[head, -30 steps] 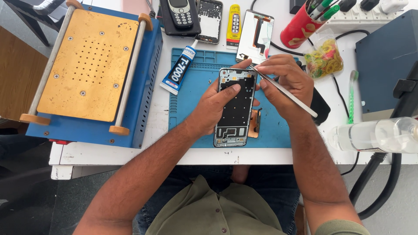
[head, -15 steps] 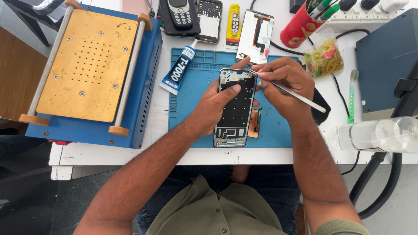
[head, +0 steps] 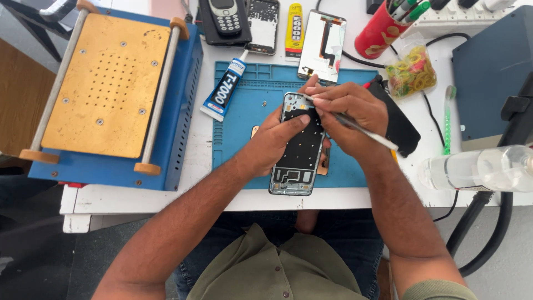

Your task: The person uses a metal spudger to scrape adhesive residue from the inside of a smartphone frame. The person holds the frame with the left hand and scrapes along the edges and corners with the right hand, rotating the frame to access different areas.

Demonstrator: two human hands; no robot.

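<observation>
My right hand (head: 350, 111) moved tweezers (head: 355, 125) to phone frame (head: 300, 145) far edge, pinching them; left hand (head: 275, 141) still clamps frame.

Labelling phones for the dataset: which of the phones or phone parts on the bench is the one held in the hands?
The opened phone frame on the blue mat, gripped by the left hand. The keypad phone and loose screen panel lie untouched along the far edge.

Olive-green buttoned shirt, short sleeves, dark blue jeans
</observation>
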